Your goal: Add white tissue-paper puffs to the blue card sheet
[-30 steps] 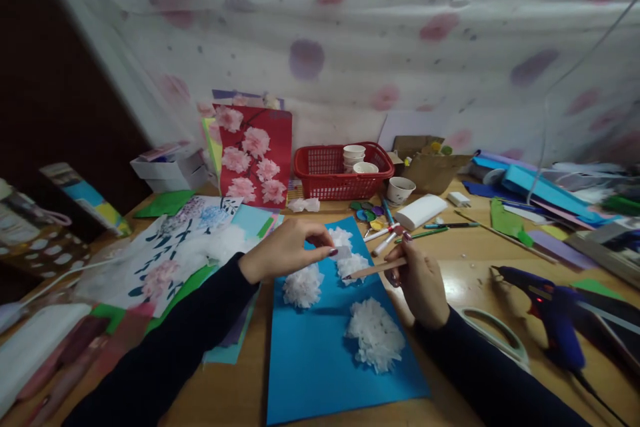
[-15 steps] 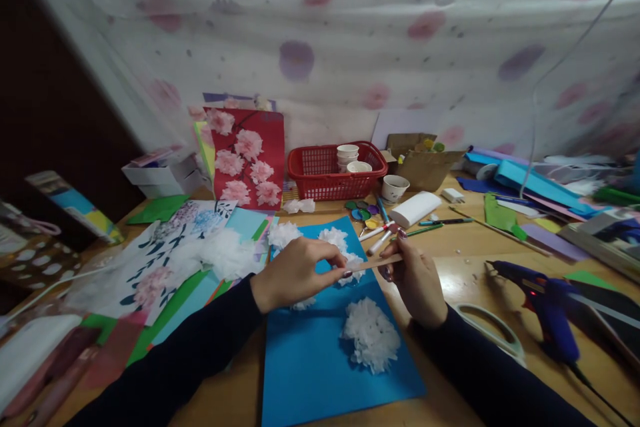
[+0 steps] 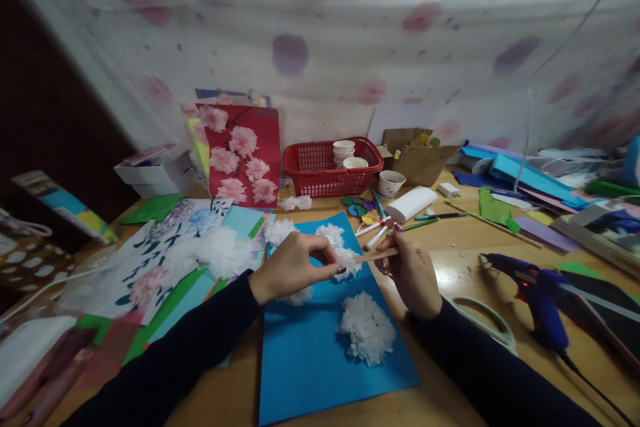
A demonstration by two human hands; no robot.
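Observation:
My right hand [image 3: 413, 273] pinches a thin wooden stick [image 3: 373, 255], whose tip points left toward the other hand. Thumb and fingers of my left hand [image 3: 300, 265] are pressed together near that tip; what they hold, if anything, is too small to make out. Both hands are over a blue sheet [image 3: 320, 373] lying on the table. White tissue flowers lie on the sheet: a large one [image 3: 367, 328] at the lower right and several smaller ones, such as this flower [image 3: 281, 232], around my left hand.
A blue glue gun [image 3: 540, 293] and a tape ring [image 3: 487, 323] lie at the right. Behind are a red basket [image 3: 330, 180], a paper cup [image 3: 391, 184], pens, and a red flower picture [image 3: 243, 160]. White tissue [image 3: 225, 252] and coloured papers cover the left.
The view has shifted slightly. The fingertips of my left hand have drawn a little away from the stick's tip, leaving a small gap. My right hand still holds the stick.

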